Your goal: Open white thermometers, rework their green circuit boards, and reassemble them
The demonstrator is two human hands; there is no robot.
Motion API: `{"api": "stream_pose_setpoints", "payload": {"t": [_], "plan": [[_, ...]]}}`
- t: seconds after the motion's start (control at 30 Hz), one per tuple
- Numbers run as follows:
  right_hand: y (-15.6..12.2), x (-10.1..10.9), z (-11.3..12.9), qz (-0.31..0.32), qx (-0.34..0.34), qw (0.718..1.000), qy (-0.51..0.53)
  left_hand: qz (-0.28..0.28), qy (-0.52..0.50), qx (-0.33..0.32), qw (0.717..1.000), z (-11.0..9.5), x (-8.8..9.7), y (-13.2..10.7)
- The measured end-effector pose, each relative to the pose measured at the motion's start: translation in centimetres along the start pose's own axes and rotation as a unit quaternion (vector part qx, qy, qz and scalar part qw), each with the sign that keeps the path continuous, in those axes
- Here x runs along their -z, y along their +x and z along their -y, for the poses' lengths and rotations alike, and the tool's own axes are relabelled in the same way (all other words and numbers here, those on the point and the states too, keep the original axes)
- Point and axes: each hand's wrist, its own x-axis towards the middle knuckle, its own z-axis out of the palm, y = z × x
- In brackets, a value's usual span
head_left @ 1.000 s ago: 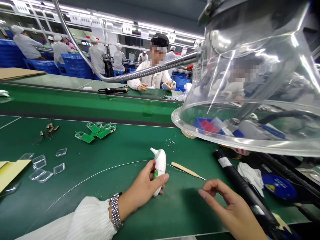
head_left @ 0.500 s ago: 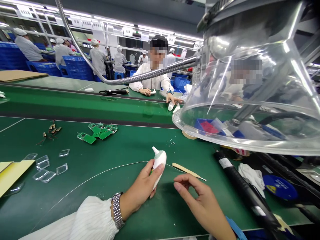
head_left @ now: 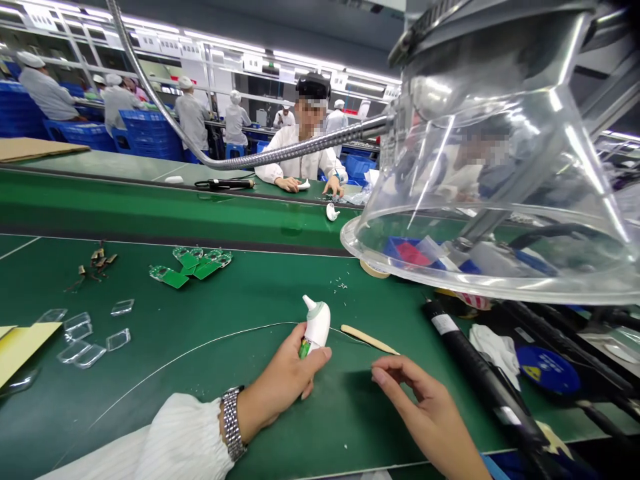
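My left hand [head_left: 283, 377] is shut on a white ear thermometer body [head_left: 317, 325], its probe tip pointing up and to the left. A green circuit board [head_left: 304, 348] shows at the lower end of the body, between my fingers. My right hand [head_left: 425, 400] holds nothing, its fingers curved and apart, resting near the green bench mat [head_left: 260, 293]. Just above it lies a wooden stick [head_left: 369, 339]. A thin wire [head_left: 200, 350] curves across the mat behind my left hand.
A clear plastic dome [head_left: 490, 193] on a metal gooseneck [head_left: 280, 157] hangs at upper right. A black soldering iron [head_left: 475, 367] lies on the right. Green circuit boards [head_left: 193, 263], clear plastic pieces [head_left: 77, 337] and brass parts [head_left: 93, 263] lie on the mat. A co-worker [head_left: 300, 150] sits across the belt.
My left hand has turned the thermometer body, so the green board now shows at its lower end. My right hand has moved rightward, away from the body.
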Motion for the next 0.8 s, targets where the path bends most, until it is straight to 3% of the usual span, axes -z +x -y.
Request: {"api": "stream_pose_setpoints", "payload": {"t": [0.17, 0.4, 0.5, 0.67, 0.8], "plan": [[-1.0, 3.2, -1.0, -0.038, -0.010, 0.998, -0.051, 0.004, -0.022, -0.012, 1.000, -0.1, 0.1, 0.0], [-2.1, 12.2, -4.1, -0.193, -0.089, 0.961, -0.179, 0.006, -0.042, 0.024, 0.999, 0.4, 0.4, -0.4], [-0.9, 15.0, -6.1, -0.217, -0.134, 0.942, -0.217, 0.011, -0.033, 0.045, 0.998, 0.5, 0.4, -0.4], [2.9, 15.4, -9.4, -0.160, -0.197, 0.936, -0.243, -0.003, -0.020, 0.045, 0.999, 0.8, 0.2, -0.3], [5.2, 15.0, -10.6, -0.169, -0.214, 0.939, -0.209, -0.002, -0.016, 0.042, 0.999, 1.1, 0.2, -0.1]]}}
